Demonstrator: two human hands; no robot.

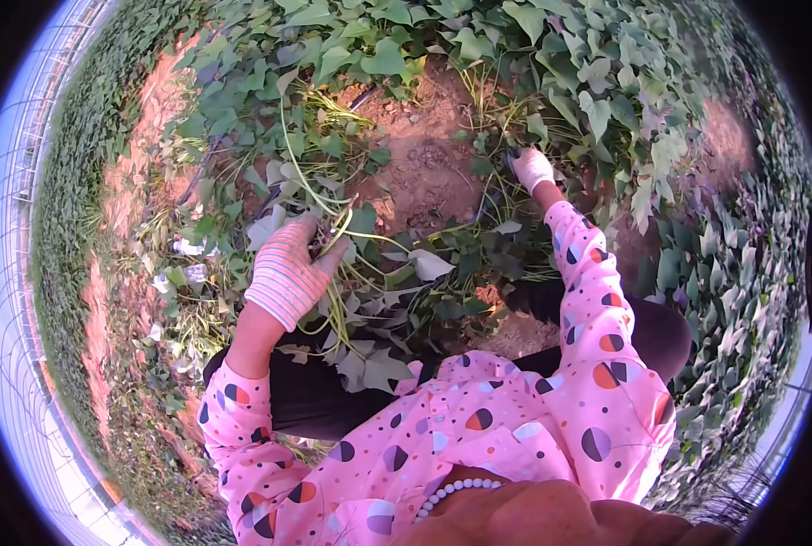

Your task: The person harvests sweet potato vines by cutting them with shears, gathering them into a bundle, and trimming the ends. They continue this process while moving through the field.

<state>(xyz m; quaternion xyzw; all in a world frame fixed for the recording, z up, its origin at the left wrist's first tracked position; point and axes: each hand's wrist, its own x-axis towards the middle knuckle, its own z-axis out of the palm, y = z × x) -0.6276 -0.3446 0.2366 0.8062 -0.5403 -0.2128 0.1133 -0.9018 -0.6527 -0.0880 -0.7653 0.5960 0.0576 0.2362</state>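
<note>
My left hand, in a striped knit glove, is closed around a bunch of cut vines with long pale stems and several leaves, held over my left leg. Farther out to the right, my gloved right hand reaches in at the edge of the leafy plants. Its fingers are curled against something dark among the stems, too small to make out. Between the two hands lies a patch of bare brown soil.
Dense green foliage spreads across the front and both sides. Pale plastic scraps lie left of my left hand. A thin dark hose shows at the left. My bent knees are close below. A greenhouse frame curves along the left edge.
</note>
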